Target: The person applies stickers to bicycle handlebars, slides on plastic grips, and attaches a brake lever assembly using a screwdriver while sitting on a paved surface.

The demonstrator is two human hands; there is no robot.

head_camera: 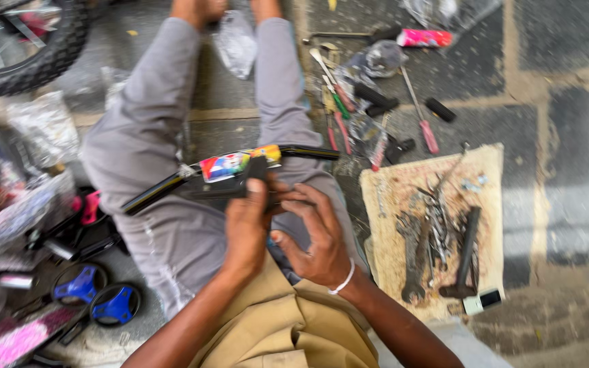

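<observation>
1 black handlebar [165, 185] with colourful sticker lies across lap, over grey trousers [151, 136]. Left hand [248, 228] clamped on black part at handlebar middle, thumb up on it. Right hand [315, 238] fingers spread, tips touching same part; white bracelet on wrist. To right: 1 cloth mat [390, 184] holding heap of spanners plus 1 hammer [467, 252]. Beyond mat, 2 red-handled screwdrivers [429, 136] on pavement among other tools. Left side: 2 blue small wheels [97, 294], 1 tyre [42, 65] at top corner.
</observation>
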